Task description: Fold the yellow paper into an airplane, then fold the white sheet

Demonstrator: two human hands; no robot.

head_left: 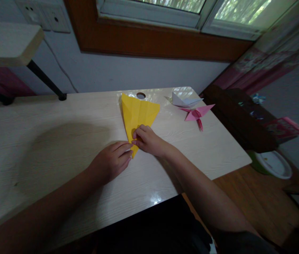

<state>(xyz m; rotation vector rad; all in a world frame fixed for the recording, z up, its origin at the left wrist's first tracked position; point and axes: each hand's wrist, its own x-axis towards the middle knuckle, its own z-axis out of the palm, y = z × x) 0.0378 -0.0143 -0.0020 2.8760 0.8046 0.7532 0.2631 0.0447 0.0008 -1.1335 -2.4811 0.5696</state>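
Note:
A sheet of yellow origami paper (141, 109), creased and folded into a kite-like shape, lies on the pale wood-grain table. Its narrow point faces me and its wide end points to the window. My left hand (113, 158) pinches the left edge close to the narrow point. From the right, my right hand (148, 141) has its fingers closed on the paper just above that point, thumb near the left fingertips. Fingers hide part of the folded tip. To the right sit a pink folded paper crane (195, 113) and a white folded paper piece (183, 101).
The table (67, 109) has a round cable hole (141, 95) at its back edge. A raised shelf (9, 38) on black legs stands back left. Beyond the right edge are a dark wooden cabinet (244, 123) and a green-and-white bin (273, 164) on the floor.

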